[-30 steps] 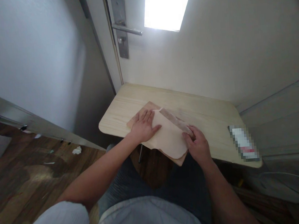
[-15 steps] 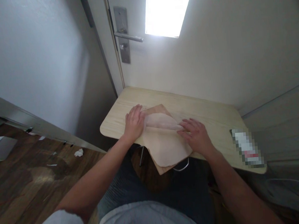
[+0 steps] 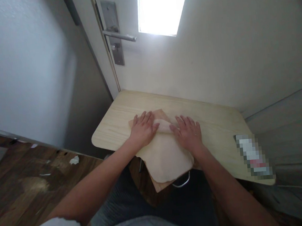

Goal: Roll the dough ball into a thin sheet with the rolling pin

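A pale cream sheet with rounded corners (image 3: pixel 166 156) lies over a tan brown sheet (image 3: pixel 158 186), and both hang past the table's front edge. The far part of the cream sheet is folded over in a band between my hands. My left hand (image 3: pixel 144 129) rests flat with fingers stretched on the left end of this fold, its thumb pointing inward. On the right end lies my right hand (image 3: pixel 188 132), also flat, its fingers spread towards the table and its thumb on the fold. The sheet parts under both palms are hidden.
The light wooden table (image 3: pixel 208 114) stands against a white door with a metal handle (image 3: pixel 119 36). A blurred-out flat object (image 3: pixel 253 155) lies at the table's right end. White scraps (image 3: pixel 74 160) litter the wooden floor at left.
Both hands have come closer together over the fold, their thumbs moving inward. The sheets have shifted towards me and hang further over the edge. The camera view has shifted slightly.
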Demonstrator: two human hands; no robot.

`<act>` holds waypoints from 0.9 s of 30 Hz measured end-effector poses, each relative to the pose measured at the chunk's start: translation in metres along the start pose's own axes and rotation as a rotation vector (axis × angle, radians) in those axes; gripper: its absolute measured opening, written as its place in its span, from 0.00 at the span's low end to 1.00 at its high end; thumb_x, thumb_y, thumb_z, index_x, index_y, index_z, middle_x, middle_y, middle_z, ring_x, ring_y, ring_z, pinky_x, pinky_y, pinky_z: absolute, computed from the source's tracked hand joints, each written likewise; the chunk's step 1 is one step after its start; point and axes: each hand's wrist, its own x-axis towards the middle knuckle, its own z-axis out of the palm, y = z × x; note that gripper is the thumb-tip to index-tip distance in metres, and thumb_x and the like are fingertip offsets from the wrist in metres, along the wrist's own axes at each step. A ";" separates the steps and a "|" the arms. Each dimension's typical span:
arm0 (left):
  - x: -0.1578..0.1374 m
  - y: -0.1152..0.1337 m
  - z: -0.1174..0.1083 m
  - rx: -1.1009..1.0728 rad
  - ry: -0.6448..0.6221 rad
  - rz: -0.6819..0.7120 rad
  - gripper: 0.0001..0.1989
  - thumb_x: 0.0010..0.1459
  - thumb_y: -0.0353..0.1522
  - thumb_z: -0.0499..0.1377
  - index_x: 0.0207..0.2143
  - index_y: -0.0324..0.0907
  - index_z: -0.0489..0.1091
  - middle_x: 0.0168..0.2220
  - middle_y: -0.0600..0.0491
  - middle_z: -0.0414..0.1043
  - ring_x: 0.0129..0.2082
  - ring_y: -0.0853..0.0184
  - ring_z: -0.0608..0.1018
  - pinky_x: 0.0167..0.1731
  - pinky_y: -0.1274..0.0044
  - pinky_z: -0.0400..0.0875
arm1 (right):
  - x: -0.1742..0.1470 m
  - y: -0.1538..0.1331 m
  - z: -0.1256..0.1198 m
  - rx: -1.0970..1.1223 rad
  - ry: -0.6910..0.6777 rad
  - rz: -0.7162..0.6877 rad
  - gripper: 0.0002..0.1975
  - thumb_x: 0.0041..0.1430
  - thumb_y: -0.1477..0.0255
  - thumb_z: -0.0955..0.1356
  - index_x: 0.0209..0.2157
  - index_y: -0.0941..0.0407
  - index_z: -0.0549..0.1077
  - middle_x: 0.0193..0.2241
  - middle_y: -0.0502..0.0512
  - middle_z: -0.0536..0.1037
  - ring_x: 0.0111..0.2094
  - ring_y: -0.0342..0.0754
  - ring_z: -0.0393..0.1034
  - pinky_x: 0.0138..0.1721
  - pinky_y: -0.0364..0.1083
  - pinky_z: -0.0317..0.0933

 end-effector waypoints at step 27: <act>-0.028 0.009 -0.002 0.007 0.021 -0.015 0.32 0.72 0.46 0.34 0.71 0.43 0.51 0.72 0.49 0.50 0.72 0.57 0.51 0.68 0.55 0.46 | -0.028 -0.004 -0.010 -0.014 -0.074 0.029 0.33 0.72 0.52 0.52 0.68 0.56 0.59 0.67 0.61 0.62 0.67 0.63 0.51 0.64 0.66 0.44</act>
